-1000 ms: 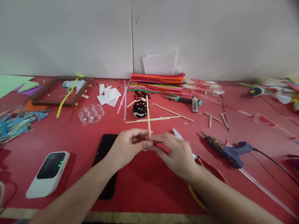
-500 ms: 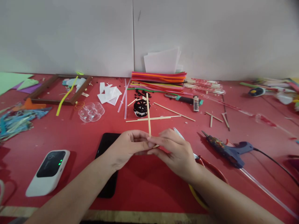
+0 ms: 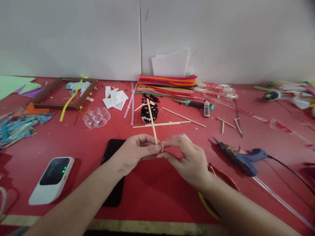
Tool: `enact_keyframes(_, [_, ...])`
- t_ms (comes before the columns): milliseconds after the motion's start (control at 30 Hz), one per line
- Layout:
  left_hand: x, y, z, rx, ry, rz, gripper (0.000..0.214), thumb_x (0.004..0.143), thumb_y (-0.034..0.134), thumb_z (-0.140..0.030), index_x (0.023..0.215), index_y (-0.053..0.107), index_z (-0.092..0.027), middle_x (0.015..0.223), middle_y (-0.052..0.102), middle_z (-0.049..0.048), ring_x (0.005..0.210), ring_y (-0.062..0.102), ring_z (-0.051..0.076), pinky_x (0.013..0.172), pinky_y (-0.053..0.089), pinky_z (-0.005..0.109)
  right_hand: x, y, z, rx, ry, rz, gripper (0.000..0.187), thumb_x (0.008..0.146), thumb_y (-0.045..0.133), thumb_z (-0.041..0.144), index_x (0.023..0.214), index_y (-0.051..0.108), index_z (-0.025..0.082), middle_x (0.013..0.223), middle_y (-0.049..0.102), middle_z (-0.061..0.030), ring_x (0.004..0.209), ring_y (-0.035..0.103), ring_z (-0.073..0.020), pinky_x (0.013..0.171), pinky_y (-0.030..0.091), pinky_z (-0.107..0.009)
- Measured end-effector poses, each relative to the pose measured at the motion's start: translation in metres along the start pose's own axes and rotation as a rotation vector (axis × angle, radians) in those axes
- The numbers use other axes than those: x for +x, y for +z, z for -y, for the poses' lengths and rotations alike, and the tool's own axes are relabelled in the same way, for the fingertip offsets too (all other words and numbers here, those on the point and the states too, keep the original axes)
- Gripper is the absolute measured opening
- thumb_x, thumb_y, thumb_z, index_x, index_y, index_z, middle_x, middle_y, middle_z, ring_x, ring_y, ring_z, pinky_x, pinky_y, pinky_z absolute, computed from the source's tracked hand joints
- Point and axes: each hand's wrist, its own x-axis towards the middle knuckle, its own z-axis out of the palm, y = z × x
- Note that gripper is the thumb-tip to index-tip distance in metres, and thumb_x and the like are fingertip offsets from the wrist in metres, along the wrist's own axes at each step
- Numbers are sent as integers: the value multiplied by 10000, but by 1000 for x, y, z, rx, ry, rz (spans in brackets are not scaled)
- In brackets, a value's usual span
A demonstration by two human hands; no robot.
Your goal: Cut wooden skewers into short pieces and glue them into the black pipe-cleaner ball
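Observation:
My left hand [image 3: 141, 149] pinches the lower end of a pale wooden stick [image 3: 152, 123] that points up and leans slightly left. At the stick's base, between my two hands, shows the end of a short wooden piece [image 3: 162, 148]. The thumb and index finger of my right hand [image 3: 184, 157] close around that short piece; whether it is joined to the stick is hidden. Behind the upright stick sits a small black round openwork form [image 3: 145, 113] with a white band. Loose wooden sticks [image 3: 169, 124] lie in front of and beside it.
A blue glue gun [image 3: 238, 157] lies at the right, scissors [image 3: 222, 177] under my right forearm. A black phone [image 3: 113, 193] and a white device [image 3: 51, 180] lie left. Farther back are pipe cleaners [image 3: 167, 80], a lighter [image 3: 206, 108], a utility knife [image 3: 195, 105] and a frame [image 3: 54, 106].
The upright stick has tipped to the left. My right fingers have shifted slightly off its base, and the short piece's end now shows between the hands.

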Motion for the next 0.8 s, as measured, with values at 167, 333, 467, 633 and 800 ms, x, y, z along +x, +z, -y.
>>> enact_keyframes(167, [0, -2, 3, 0, 19, -11, 229, 661, 887, -244, 791, 722, -152, 748, 725, 2, 704, 679, 111, 763, 573, 279, 0, -1, -2, 41, 16, 54, 224, 859, 732, 295, 1073, 671, 264, 911, 731, -24, 839, 687, -174, 772, 567, -310])
enact_keyframes(333, [1, -1, 4, -2, 6, -13, 256, 635, 901, -255, 791, 725, -155, 734, 728, 2, 705, 689, 114, 762, 572, 274, -1, 0, -3, 38, -25, 59, 257, 856, 735, 252, 1105, 672, 248, 912, 719, -25, 839, 675, -165, 777, 565, -301])
enact_keyframes(467, [0, -1, 6, 32, 2, 8, 240, 656, 893, -258, 824, 745, -170, 762, 739, -3, 723, 695, 105, 801, 567, 274, -1, 0, -3, 4, -41, 42, 237, 867, 721, 242, 1099, 672, 242, 902, 710, -30, 818, 670, -168, 749, 570, -307])
enact_keyframes(633, [-2, -2, 5, 60, 4, -3, 231, 668, 886, -276, 819, 748, -170, 807, 735, 7, 793, 695, 124, 832, 555, 294, -1, 0, -2, -48, -88, 21, 235, 895, 677, 218, 1127, 668, 258, 897, 714, -35, 795, 666, -176, 723, 570, -328])
enact_keyframes(800, [-4, -1, 1, 150, 0, -18, 214, 666, 882, -293, 767, 731, -179, 732, 694, -5, 696, 635, 107, 627, 487, 215, 0, 1, 0, -35, -151, 7, 282, 882, 691, 193, 1156, 657, 251, 894, 718, -37, 793, 669, -175, 721, 567, -329])
